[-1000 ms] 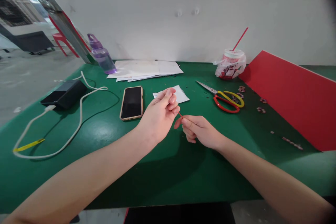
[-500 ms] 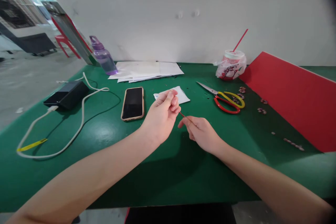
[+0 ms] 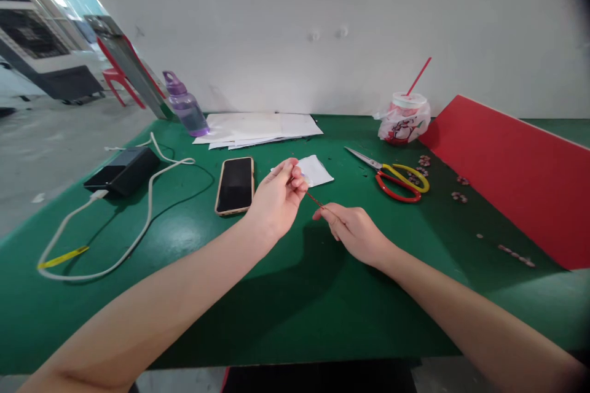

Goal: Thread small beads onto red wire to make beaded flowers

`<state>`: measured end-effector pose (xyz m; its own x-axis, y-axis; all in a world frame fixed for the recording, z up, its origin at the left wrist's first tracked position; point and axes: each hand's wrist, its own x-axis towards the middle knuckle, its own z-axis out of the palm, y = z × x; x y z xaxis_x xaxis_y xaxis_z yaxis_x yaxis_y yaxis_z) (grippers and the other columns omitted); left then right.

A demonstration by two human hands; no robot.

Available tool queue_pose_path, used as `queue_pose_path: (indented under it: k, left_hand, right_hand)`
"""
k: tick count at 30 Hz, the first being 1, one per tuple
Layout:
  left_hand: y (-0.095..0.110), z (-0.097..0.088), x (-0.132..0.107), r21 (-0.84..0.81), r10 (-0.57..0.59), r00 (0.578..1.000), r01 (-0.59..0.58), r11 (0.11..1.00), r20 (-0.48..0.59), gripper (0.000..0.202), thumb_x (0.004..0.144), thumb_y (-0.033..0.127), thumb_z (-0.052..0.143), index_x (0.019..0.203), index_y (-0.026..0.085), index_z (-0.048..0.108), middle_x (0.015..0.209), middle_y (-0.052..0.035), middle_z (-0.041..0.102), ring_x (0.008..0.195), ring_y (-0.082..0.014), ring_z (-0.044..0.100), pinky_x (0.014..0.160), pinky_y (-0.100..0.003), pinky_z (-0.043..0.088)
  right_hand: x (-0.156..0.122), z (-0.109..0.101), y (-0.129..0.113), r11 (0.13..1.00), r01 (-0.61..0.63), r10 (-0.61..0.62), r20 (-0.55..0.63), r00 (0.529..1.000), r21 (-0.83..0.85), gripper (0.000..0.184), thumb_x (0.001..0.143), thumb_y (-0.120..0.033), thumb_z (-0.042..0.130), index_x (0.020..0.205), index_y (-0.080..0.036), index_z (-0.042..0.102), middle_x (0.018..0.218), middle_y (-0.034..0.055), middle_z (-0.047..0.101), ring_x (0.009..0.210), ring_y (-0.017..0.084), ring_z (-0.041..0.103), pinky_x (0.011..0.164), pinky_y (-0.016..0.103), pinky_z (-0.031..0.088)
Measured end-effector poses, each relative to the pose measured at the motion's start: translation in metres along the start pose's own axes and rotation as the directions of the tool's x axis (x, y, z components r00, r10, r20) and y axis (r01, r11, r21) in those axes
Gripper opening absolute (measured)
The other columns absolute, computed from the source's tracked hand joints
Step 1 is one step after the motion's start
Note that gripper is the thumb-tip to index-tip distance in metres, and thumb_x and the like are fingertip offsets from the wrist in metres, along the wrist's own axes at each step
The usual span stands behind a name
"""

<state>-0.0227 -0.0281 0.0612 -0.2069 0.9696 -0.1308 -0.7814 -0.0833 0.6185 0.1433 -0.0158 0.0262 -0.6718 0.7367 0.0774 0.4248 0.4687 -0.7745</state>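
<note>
A thin dark-red cord (image 3: 314,198) runs between my two hands above the green table. My left hand (image 3: 278,199) is closed on its upper end, thumb and fingers pinched together. Lower and to the right, my right hand (image 3: 353,227) pinches the other end between thumb and forefinger. Just behind my left hand lies a small white packet (image 3: 316,171), partly covered by the fingers. To the right rest scissors (image 3: 399,181) with one yellow and one red handle, blades slightly apart. What lies inside my left fingers is hidden.
Left of my hands are a phone (image 3: 235,186), a black device (image 3: 122,170) with a white cable (image 3: 150,221), and a purple bottle (image 3: 188,108). Papers (image 3: 262,127) lie against the wall. At right stand a bagged drink cup (image 3: 404,120), small bead-like pieces (image 3: 460,197) and a red board (image 3: 507,178).
My left hand has moved slightly left, away from my right hand, so a longer stretch of cord shows between them. My right hand stays almost in place. The view has shifted a little.
</note>
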Motion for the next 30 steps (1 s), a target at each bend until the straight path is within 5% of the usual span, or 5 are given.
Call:
queue_pose_path:
  k: [10,13,16,20,30]
  left_hand:
    - [-0.008,-0.027,0.021,0.491,0.224,0.969,-0.247,0.836,0.106,0.031,0.09,0.032,0.048,0.117,0.017,0.051,0.128,-0.0128,0.052,0.109,-0.0192,0.057,0.094,-0.036,0.045]
    - [0.009,-0.043,0.027,0.805,0.34,0.895,-0.42,0.419,0.29,0.036,0.091,0.031,0.041,0.125,0.019,0.044,0.132,-0.0126,0.048,0.115,-0.02,0.052,0.096,-0.037,0.043]
    - [0.036,-0.069,0.022,0.864,0.351,0.864,-0.452,0.222,0.362,0.041,0.081,0.029,0.057,0.12,0.017,0.049,0.129,-0.0131,0.049,0.123,-0.0261,0.044,0.107,-0.045,0.027]
    - [0.064,-0.116,0.005,0.84,0.316,0.838,-0.269,-0.471,0.445,0.06,0.078,0.042,0.059,0.13,0.018,0.042,0.137,-0.0177,0.04,0.128,-0.0391,0.032,0.104,-0.058,0.022]
    - [0.058,-0.136,-0.004,0.9,0.352,0.862,-0.23,-0.37,0.365,0.079,0.07,0.042,0.064,0.136,0.016,0.03,0.141,-0.0197,0.03,0.123,-0.0381,0.041,0.1,-0.052,0.035]
  right_hand:
    - [0.016,-0.029,0.028,0.898,-0.038,-0.037,-0.161,0.986,-0.439,0.035,0.096,-0.031,0.028,0.097,-0.018,0.06,0.084,0.0061,0.066,0.073,0.018,0.062,0.064,0.027,0.042]
    - [0.019,-0.037,0.046,0.741,-0.082,-0.081,-0.21,0.974,-0.667,0.036,0.096,-0.029,0.029,0.106,-0.015,0.06,0.097,0.011,0.067,0.085,0.023,0.064,0.067,0.03,0.043]
    - [0.021,-0.041,0.063,0.589,-0.155,-0.114,-0.272,0.956,-0.793,0.038,0.096,-0.023,0.027,0.115,-0.011,0.057,0.099,0.0138,0.067,0.086,0.025,0.063,0.069,0.033,0.044]
    - [0.022,-0.039,0.066,0.482,-0.168,-0.14,-0.265,0.954,-0.86,0.039,0.093,-0.02,0.031,0.12,-0.005,0.054,0.101,0.0182,0.064,0.09,0.029,0.06,0.079,0.041,0.044]
    - [0.005,0.016,-0.003,0.826,0.235,-0.366,-0.171,0.915,-0.512,0.033,0.089,-0.019,0.037,0.118,-0.018,0.054,0.125,0.0126,0.051,0.119,0.026,0.046,0.1,0.048,0.038]
